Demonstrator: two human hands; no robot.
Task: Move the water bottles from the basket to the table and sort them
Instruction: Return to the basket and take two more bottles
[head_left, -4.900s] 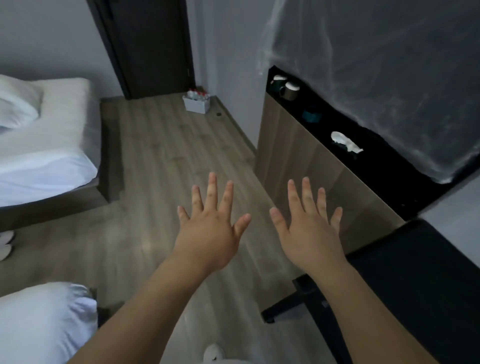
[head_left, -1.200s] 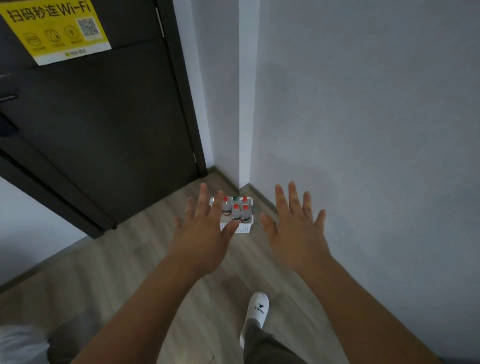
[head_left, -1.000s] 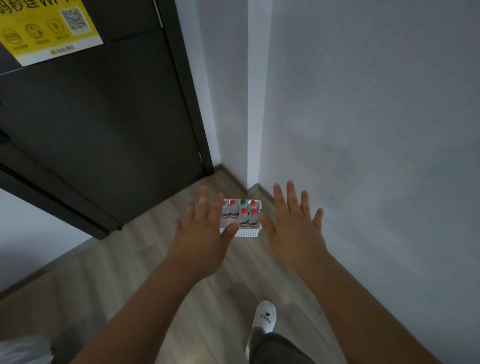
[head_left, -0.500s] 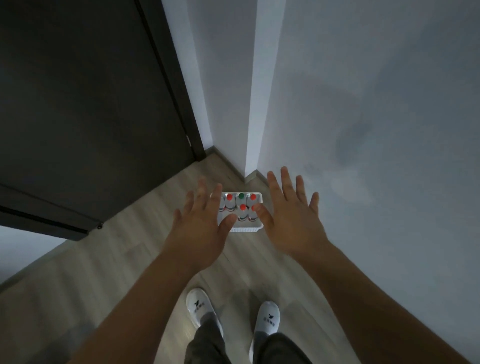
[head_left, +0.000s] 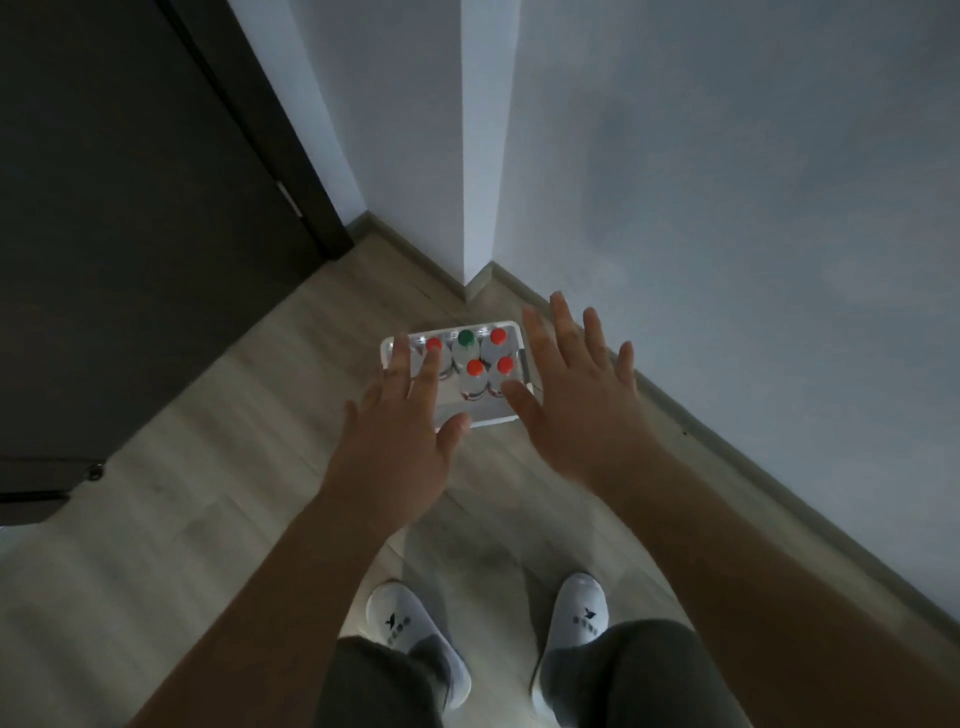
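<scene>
Basket (head_left: 492, 417): on the floor (head_left: 208, 493), below the wall corner (head_left: 478, 156), right of the door (head_left: 130, 234).
Water bottles (head_left: 475, 375): upright inside the basket.
Left hand (head_left: 400, 431): over the basket's left end.
Right hand (head_left: 571, 395): at its right end.
Slippers (head_left: 410, 634): nearer than the basket.

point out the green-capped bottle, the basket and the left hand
green-capped bottle (head_left: 466, 338), head view, on its cap
basket (head_left: 491, 418), head view, on its near wall
left hand (head_left: 400, 444), head view, back of hand

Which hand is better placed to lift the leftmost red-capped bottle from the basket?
Likely left: the left hand is open, fingers overlapping that bottle in view; the right hand, also open, sits at the basket's right edge.
</scene>
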